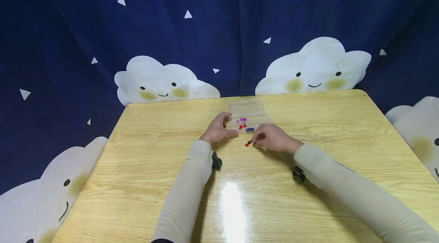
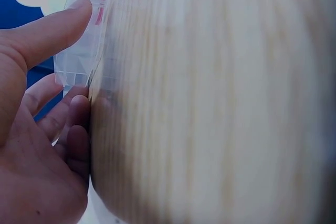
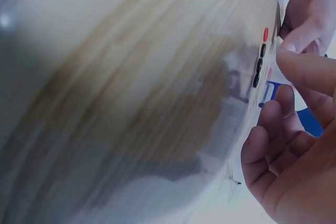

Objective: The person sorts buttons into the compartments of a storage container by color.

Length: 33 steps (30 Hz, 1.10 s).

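A clear plastic box point(image 1: 247, 110) lies with its lid raised at the back. Purple discs point(image 1: 243, 119) and red discs point(image 1: 241, 126) show in it, with a small blue piece point(image 1: 250, 130) at its near edge. My left hand point(image 1: 218, 127) rests at the box's left end, thumb straight along the near corner, fingers loosely bent. My right hand point(image 1: 273, 138) hovers low by a short row of discs on the table: a red disc point(image 3: 265, 34) and several black discs point(image 3: 259, 66). Its thumb and index finger come together near the row's right end; whether they pinch a disc is hidden.
The wooden table point(image 1: 144, 166) extends on all sides of the box. Behind it hangs a dark blue curtain point(image 1: 164, 37) with white clouds and triangles. A bright reflection lies on the near tabletop, between the two forearms.
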Each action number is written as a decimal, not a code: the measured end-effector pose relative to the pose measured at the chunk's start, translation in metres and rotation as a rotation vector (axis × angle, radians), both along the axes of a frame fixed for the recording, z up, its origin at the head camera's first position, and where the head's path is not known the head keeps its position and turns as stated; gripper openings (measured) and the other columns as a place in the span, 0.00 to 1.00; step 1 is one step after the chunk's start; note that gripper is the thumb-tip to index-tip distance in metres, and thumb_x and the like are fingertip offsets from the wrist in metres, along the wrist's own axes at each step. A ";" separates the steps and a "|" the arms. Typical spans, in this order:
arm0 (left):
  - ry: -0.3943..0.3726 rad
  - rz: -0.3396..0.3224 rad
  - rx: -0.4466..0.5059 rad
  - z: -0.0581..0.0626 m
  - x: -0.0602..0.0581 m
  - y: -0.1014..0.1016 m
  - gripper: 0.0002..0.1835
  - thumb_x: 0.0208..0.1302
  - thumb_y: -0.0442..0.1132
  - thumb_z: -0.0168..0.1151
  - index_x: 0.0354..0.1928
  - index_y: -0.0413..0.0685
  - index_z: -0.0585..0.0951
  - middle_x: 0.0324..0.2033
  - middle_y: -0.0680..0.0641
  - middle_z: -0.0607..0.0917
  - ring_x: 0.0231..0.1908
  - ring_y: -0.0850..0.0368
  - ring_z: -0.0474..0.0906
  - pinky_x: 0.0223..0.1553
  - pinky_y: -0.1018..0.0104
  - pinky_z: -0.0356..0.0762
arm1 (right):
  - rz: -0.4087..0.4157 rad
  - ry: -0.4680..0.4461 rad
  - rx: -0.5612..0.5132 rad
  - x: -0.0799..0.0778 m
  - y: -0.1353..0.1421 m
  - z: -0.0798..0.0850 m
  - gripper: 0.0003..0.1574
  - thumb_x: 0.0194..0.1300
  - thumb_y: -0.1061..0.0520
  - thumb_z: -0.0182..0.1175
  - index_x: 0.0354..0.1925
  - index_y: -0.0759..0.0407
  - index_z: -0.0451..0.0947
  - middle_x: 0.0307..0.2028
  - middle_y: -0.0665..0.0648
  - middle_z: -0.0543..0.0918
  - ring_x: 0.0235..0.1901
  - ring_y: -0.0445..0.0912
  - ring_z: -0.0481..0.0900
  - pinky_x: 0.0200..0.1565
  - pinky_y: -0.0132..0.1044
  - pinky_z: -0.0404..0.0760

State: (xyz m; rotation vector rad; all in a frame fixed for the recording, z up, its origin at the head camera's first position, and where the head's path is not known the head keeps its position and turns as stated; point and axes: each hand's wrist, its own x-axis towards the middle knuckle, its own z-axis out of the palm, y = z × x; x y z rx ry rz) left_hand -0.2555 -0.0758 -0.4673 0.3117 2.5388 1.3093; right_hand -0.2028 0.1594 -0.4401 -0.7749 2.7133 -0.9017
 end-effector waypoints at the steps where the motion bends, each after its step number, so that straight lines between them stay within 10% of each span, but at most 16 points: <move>1: -0.003 -0.003 0.001 0.000 0.000 0.000 0.43 0.56 0.42 0.75 0.72 0.50 0.65 0.64 0.44 0.74 0.52 0.49 0.69 0.58 0.54 0.70 | -0.009 -0.006 0.002 0.000 0.002 0.001 0.07 0.58 0.65 0.67 0.30 0.53 0.88 0.34 0.52 0.84 0.36 0.42 0.77 0.43 0.39 0.77; 33: -0.020 -0.018 0.006 0.002 0.000 -0.002 0.43 0.57 0.42 0.75 0.73 0.52 0.64 0.65 0.44 0.72 0.52 0.50 0.68 0.56 0.55 0.70 | -0.174 0.022 -0.041 -0.032 0.038 0.016 0.10 0.64 0.65 0.60 0.38 0.60 0.88 0.40 0.58 0.89 0.32 0.44 0.76 0.38 0.37 0.74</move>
